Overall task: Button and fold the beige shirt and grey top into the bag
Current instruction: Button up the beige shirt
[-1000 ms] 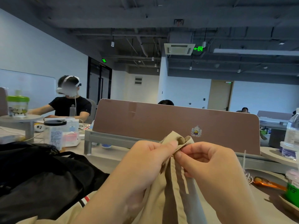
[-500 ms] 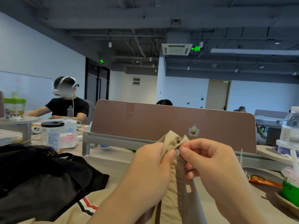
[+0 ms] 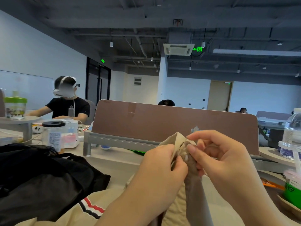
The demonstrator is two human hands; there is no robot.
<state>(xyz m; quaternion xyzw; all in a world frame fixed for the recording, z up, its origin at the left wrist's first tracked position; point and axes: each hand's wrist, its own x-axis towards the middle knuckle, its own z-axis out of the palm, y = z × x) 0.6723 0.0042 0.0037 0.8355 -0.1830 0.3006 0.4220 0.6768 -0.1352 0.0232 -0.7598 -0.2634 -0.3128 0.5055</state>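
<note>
The left hand [image 3: 162, 167] pinches one front edge of the soft beige shirt [image 3: 177, 207], the right hand [image 3: 219, 160] pinches the other, its thumb just beside a small pale round button [image 3: 186, 158], all held above the pale bench [image 3: 117, 165]. The button seems only half through its hole; a slackened thumb could let it slip back, or the bunched cloth could mate it with the wrong hole. The crumpled black fabric bag [image 3: 40, 180] lies on the bench to the left

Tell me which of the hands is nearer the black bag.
Left. The left hand pinches the beige shirt just right of the black bag; the right hand grips the shirt farther right, beyond the left.
</note>
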